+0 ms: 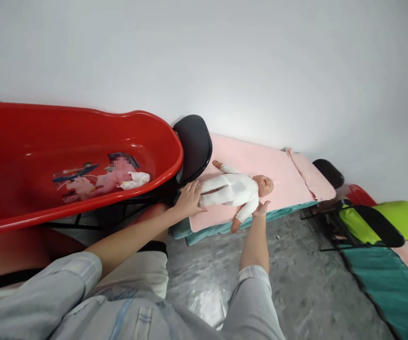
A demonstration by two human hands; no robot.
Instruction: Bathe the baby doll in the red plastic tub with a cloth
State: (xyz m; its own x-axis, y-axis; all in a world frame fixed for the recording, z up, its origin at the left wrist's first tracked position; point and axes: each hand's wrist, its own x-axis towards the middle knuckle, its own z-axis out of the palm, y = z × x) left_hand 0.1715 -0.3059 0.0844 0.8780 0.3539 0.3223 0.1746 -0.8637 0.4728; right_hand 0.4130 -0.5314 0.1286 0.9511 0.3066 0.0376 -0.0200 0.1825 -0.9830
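A baby doll (pixel 237 189) in a white outfit lies on its back on a pink mat (pixel 246 156), its head to the right and its arms spread out. My left hand (pixel 188 200) is at the doll's feet, fingers curved around the ends of the legs. Beside the doll's neck and shoulder, at the near edge of the mat, is my right hand (pixel 261 208). Its thumb is stretched out; the other fingers are partly hidden by the doll's shoulder.
Left stands a red baby bathtub (pixel 83 113) with pink and white cloth (pixel 135 180) inside. A black chair back (pixel 195 146) lies between tub and mat. The mat covers a teal cot (pixel 285 211) with a pink pillow (pixel 310 174). Another teal cot (pixel 380 278) stands right.
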